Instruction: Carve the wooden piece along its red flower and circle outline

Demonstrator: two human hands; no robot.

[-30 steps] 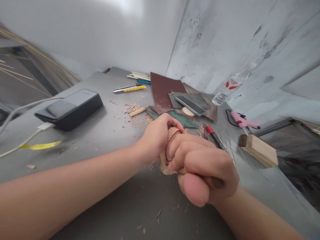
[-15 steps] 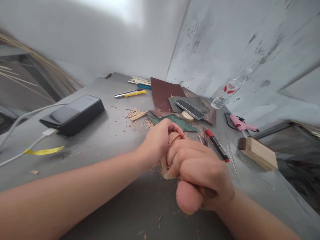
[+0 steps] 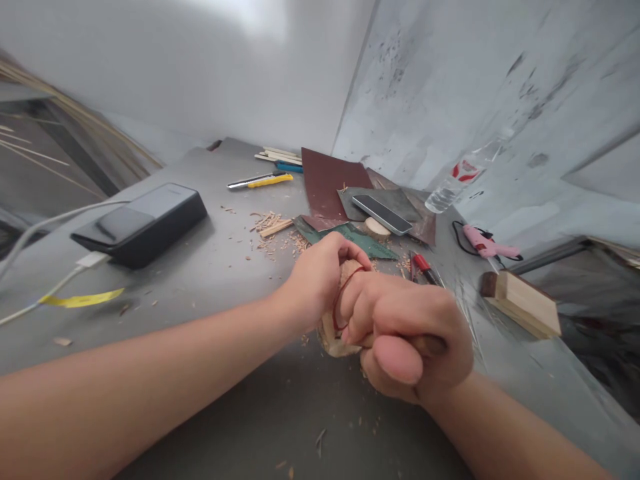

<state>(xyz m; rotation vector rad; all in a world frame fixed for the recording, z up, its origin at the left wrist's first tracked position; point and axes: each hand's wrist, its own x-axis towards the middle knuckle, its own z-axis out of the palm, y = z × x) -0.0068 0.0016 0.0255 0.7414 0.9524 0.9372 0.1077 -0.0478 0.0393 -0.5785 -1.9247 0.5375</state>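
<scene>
My left hand (image 3: 320, 277) grips a pale piece of wood (image 3: 331, 333) marked with a red curved line, holding it down on the grey table (image 3: 210, 267). My right hand (image 3: 410, 333) is clenched around a dark tool handle (image 3: 433, 345), pressed against the wood's right side. The tool's working end is hidden behind my fingers. Wood shavings (image 3: 270, 223) lie scattered just beyond my hands.
A black power bank with a phone on it (image 3: 143, 223) and white cable sits left. Sandpaper sheets (image 3: 327, 180), a phone (image 3: 383, 213), a yellow utility knife (image 3: 260, 180), a red marker (image 3: 425, 267), a pink glue gun (image 3: 483, 243), a wood block (image 3: 523, 303) and a water bottle (image 3: 453, 183) lie behind and right.
My right hand shifted slightly on the tool, its thumb rising and tucking closer against the wood. The view bobbed a little; the left hand keeps its grip.
</scene>
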